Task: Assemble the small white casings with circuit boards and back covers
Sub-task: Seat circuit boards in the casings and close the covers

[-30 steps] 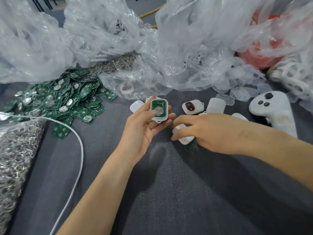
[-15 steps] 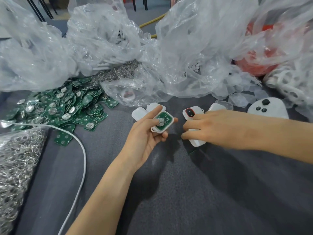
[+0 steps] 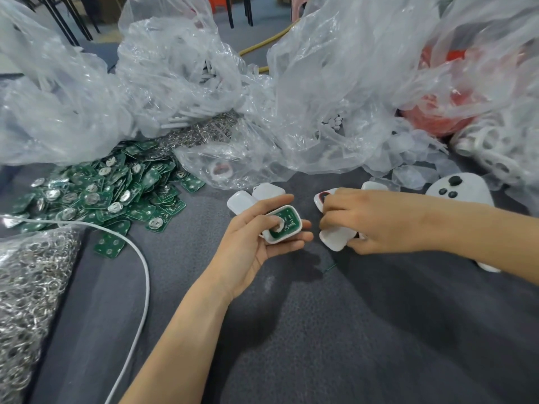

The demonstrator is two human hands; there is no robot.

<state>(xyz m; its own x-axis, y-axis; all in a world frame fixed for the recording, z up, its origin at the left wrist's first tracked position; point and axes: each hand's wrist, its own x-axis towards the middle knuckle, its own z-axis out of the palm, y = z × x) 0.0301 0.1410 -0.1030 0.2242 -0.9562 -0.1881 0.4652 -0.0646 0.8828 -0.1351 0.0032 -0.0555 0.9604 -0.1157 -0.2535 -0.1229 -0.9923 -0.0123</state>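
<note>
While in left hand (image 3: pixel 253 246), casing (image 3: pixel 289 223) board-up, long axis far-rightward.

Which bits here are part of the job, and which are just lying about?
Job: left hand holding casing with circuit board; right hand gripping back cover; pile of boards; spare covers.
Lying about: white controller; white cable; bag of metal rings; plastic bags.
</note>
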